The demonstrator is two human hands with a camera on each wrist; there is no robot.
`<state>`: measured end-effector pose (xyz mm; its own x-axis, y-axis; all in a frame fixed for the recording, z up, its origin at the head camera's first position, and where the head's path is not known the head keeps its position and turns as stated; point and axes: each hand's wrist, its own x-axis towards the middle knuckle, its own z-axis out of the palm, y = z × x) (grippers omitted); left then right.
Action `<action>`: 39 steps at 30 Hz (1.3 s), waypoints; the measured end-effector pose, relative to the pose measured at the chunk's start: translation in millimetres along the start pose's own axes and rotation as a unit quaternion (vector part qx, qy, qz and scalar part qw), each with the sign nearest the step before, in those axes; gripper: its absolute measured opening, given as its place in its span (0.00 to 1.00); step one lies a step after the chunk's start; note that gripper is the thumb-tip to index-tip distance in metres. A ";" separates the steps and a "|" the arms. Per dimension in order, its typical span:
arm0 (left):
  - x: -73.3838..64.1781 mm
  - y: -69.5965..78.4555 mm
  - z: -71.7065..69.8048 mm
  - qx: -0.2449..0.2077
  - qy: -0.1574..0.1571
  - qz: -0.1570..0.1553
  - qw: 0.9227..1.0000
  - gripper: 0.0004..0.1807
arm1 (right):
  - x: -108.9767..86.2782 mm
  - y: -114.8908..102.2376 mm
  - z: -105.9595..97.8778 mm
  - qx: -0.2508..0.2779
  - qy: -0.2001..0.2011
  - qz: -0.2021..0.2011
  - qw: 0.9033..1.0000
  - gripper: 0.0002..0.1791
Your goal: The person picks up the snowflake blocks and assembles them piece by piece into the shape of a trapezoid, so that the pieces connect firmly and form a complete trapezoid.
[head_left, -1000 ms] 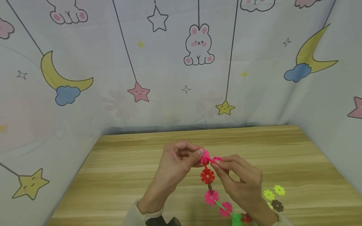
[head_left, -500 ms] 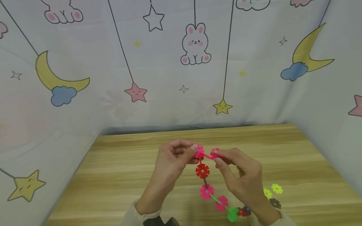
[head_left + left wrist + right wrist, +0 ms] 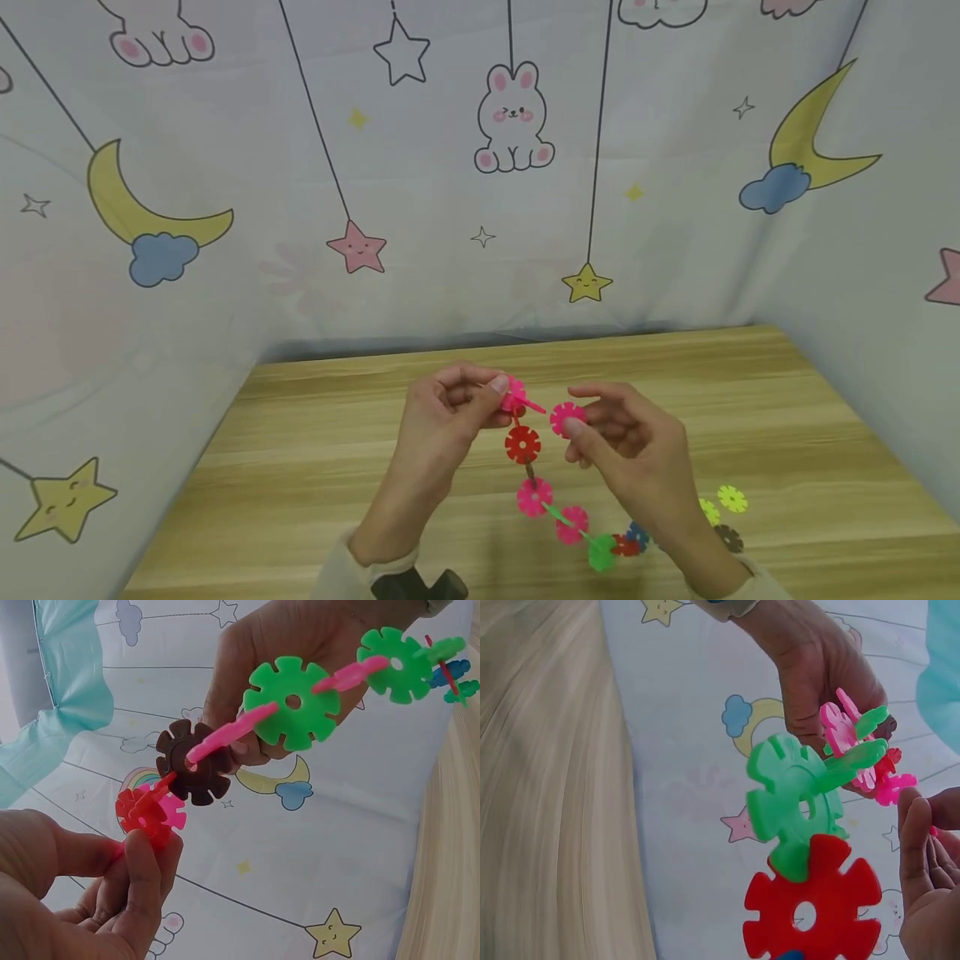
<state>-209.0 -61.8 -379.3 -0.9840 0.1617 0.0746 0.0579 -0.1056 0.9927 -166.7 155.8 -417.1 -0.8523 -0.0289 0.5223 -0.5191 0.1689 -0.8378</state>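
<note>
In the head view my left hand (image 3: pixel 450 421) pinches a pink notched disc (image 3: pixel 512 392) at the top end of a chain of interlocking snowflake discs. Another pink piece juts edge-on from it to the right. The chain hangs down through a red disc (image 3: pixel 522 445), a brown piece and pink ones, then runs right to a green disc (image 3: pixel 602 552). My right hand (image 3: pixel 637 446) holds a separate pink disc (image 3: pixel 566 419) between thumb and fingers, a small gap from the jutting piece. The left wrist view shows the chain's brown disc (image 3: pixel 214 784) and green disc (image 3: pixel 311 724) close up.
Loose yellow-green discs (image 3: pixel 732 499) and a dark brown disc (image 3: pixel 729 538) lie on the wooden table (image 3: pixel 300 467), right of my right forearm. A white printed curtain (image 3: pixel 435 183) encloses the back and sides. A black device (image 3: pixel 420 585) sits at my left wrist.
The pink disc in my right hand has come away from the chain's end piece, leaving a gap. My left hand has shifted left with the chain, and my right index finger has lifted.
</note>
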 end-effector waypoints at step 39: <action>-6.7 -2.4 8.8 0.097 -0.040 0.125 0.987 0.04 | 3.5 5.4 -2.1 0.162 -0.056 0.041 0.984 0.15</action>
<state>-201.1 -54.0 -381.4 -0.9188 0.2315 0.3196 0.3366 0.0369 0.9409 -172.4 158.7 -419.5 -0.8848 -0.1405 0.4442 -0.4251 -0.1467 -0.8932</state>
